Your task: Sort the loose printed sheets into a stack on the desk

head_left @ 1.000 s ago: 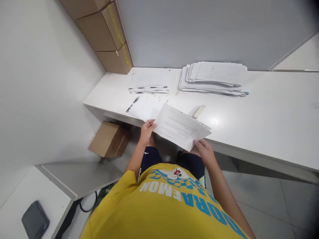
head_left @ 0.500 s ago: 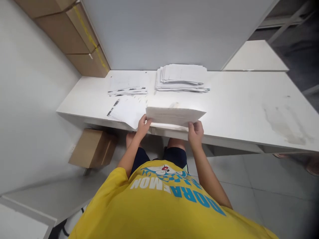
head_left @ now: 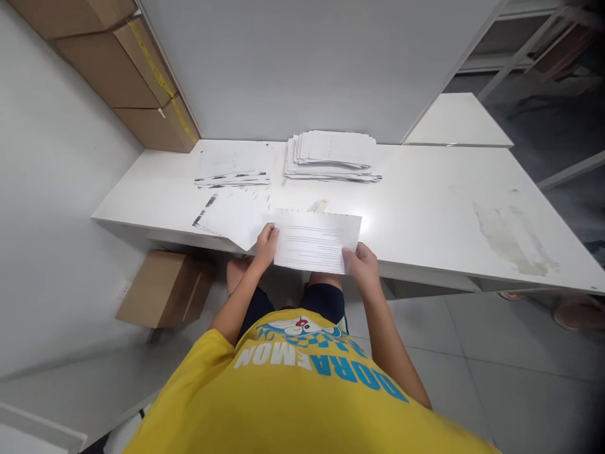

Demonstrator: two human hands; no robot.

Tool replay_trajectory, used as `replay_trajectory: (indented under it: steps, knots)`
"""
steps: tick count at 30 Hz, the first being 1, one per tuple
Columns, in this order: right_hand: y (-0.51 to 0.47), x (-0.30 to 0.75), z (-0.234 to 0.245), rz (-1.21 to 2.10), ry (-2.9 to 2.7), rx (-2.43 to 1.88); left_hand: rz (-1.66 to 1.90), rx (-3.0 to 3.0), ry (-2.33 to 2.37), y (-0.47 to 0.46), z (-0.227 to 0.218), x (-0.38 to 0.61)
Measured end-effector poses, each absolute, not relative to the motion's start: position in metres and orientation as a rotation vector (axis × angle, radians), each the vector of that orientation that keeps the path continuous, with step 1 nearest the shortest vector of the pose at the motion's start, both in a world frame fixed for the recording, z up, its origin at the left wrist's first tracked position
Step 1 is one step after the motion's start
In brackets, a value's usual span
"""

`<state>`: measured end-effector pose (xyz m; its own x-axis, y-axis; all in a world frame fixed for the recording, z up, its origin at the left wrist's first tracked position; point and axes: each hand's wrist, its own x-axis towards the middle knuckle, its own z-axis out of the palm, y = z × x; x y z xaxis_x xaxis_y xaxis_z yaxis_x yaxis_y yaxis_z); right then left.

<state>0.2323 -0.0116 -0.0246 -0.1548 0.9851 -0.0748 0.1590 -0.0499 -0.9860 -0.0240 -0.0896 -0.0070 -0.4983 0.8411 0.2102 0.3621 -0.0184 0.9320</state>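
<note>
We hold the printed paper (head_left: 314,243) in front of the tall paper stack (head_left: 335,151), on our side of it, with its near edge reaching past the front of the white desk (head_left: 420,221); whether it touches the desktop we cannot tell. Its long axis runs left to right, dipping slightly toward the right end, and the lines of print follow that same direction, on the face turned up to us. Our left hand (head_left: 267,244) has its thumb and fingers closed on the left end, and our right hand (head_left: 363,260), a little blurred, pinches the right end near its lower corner. Between the paper and the tall paper stack lies a small pale block (head_left: 322,206), partly covered. Left of the stack we see a low paper pile (head_left: 231,165), and nearer us on that side some spread sheets (head_left: 236,217) with dark marks along one edge. Farther left of the stack rise cardboard boxes (head_left: 108,75) with yellow tape, their contents hidden; below and left of it, under desk level, sits a brown carton (head_left: 158,287), its inside also hidden.
</note>
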Motion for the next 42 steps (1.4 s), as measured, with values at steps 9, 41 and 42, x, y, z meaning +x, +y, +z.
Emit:
replay_trajectory:
  steps: [9, 41, 42]
  knots:
    - [-0.014, 0.264, -0.059, 1.479, -1.099, -1.486, 1.298, 1.960, 1.794, -0.044, -0.005, -0.019]
    - [0.001, 0.306, -0.029, 0.945, -1.381, -1.419, 0.621, 2.434, 1.915, -0.015, -0.011, 0.011]
    - [0.009, 0.309, -0.022, 0.853, -1.377, -1.399, 0.627, 2.453, 1.897, -0.016, -0.011, 0.009]
